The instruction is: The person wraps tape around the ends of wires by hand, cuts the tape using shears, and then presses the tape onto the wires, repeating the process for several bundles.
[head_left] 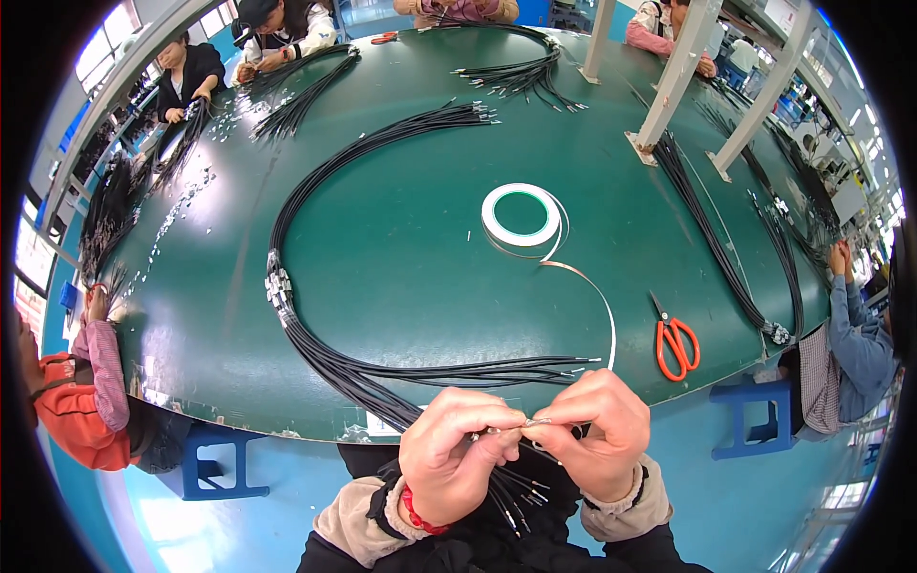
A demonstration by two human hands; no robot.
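My left hand [457, 449] and my right hand [592, 428] meet at the near edge of the green table [401, 248]. Both pinch the same thin black wire [504, 432] with a small metal terminal between the fingertips. A bundle of black wires [315, 349] curves from under my hands across the table in a long arc to its metal-tipped ends [473, 115]. More wire ends hang down below my hands over my lap. A strip of white tape runs from the tape roll [521, 212] toward my right hand.
Orange-handled scissors [676, 342] lie to the right. Other wire bundles lie at the far and right sides. Metal posts [673, 81] stand on the table at the back. Other people sit around the table. A blue stool [215, 463] stands at the lower left.
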